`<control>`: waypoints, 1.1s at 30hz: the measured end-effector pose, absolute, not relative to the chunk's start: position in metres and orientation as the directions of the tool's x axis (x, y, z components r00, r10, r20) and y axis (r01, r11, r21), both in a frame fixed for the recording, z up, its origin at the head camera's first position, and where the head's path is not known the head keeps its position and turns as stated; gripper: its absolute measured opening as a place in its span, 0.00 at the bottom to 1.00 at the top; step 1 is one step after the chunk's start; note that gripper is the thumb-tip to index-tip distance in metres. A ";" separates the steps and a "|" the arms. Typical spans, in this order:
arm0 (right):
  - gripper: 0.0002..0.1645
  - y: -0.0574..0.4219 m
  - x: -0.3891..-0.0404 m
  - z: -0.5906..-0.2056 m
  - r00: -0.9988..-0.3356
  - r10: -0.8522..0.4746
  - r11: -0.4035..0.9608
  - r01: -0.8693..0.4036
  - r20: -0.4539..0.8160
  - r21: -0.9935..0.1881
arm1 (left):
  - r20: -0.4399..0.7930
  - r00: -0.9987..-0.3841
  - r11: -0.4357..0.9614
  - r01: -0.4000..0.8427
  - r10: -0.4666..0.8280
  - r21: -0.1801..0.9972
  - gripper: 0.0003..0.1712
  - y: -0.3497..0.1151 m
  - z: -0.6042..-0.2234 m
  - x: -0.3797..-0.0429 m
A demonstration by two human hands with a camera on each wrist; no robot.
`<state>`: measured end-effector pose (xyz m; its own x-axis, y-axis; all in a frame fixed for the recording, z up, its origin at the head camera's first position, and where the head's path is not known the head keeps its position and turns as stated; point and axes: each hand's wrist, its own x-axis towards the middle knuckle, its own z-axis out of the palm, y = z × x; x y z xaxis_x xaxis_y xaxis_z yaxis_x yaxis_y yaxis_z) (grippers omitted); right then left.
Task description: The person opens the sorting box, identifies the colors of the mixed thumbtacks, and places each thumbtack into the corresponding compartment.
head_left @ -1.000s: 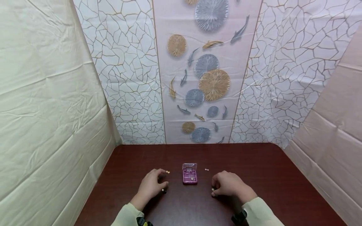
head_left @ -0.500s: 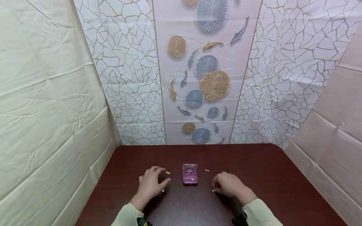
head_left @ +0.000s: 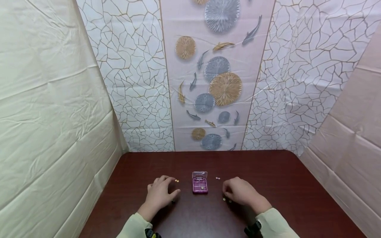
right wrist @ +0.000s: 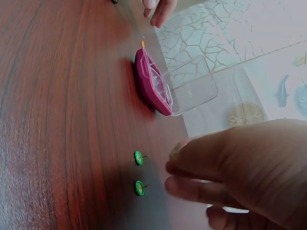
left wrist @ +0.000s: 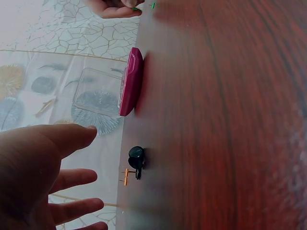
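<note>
Cream sleeves [head_left: 275, 223] are nearest, with dark wrist units [head_left: 253, 228] at the cuffs. Two green studs [right wrist: 139, 188] lie on the table [head_left: 196, 218], heads down, posts up. They sit below the right fingertips and slightly to their near side; the right wrist view shows studs and fingers apart. Right hand [head_left: 241, 191]: forefinger bent towards thumb, tips close with a slight gap, nothing visible between them. Left hand [head_left: 159, 195]: held over the table, thumb and fingers spread apart, nothing in them. Black piece [left wrist: 136, 158]: on the table, partly hidden by the left thumb in the head view; two rounded lobes. Purple box [head_left: 200, 192]: between the hands, touching neither, clear lid [right wrist: 192, 86] raised at its far edge. One round item [head_left: 202, 188] sits in the near right compartment, too small to identify. Orange studs [head_left: 177, 180]: a pair just beside the left forefinger tip; contact cannot be told. Pink studs [head_left: 218, 178]: a pair right of the box, beyond the right fingers. Patterned cloth [head_left: 226, 89] hangs behind the table.
</note>
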<state>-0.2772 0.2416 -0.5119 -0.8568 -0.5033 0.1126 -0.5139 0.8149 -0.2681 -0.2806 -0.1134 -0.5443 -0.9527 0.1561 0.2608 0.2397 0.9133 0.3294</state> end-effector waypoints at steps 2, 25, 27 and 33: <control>0.11 0.240 -0.277 -0.511 -0.857 -0.497 0.810 -0.514 0.132 -0.283 | 0.266 -0.951 0.914 0.243 0.158 0.324 0.31 -0.114 -0.545 -0.280; 0.09 0.190 -0.295 -0.529 -0.841 -0.458 0.801 -0.531 0.287 -0.277 | 0.231 -0.960 0.909 0.232 0.157 0.347 0.30 -0.116 -0.549 -0.279; 0.09 0.186 -0.295 -0.530 -0.835 -0.465 0.799 -0.539 0.294 -0.269 | 0.217 -0.964 0.911 0.222 0.153 0.347 0.30 -0.116 -0.549 -0.279; 0.07 0.177 -0.296 -0.533 -0.822 -0.466 0.793 -0.552 0.327 -0.257 | 0.193 -0.970 0.913 0.209 0.148 0.351 0.31 -0.117 -0.551 -0.280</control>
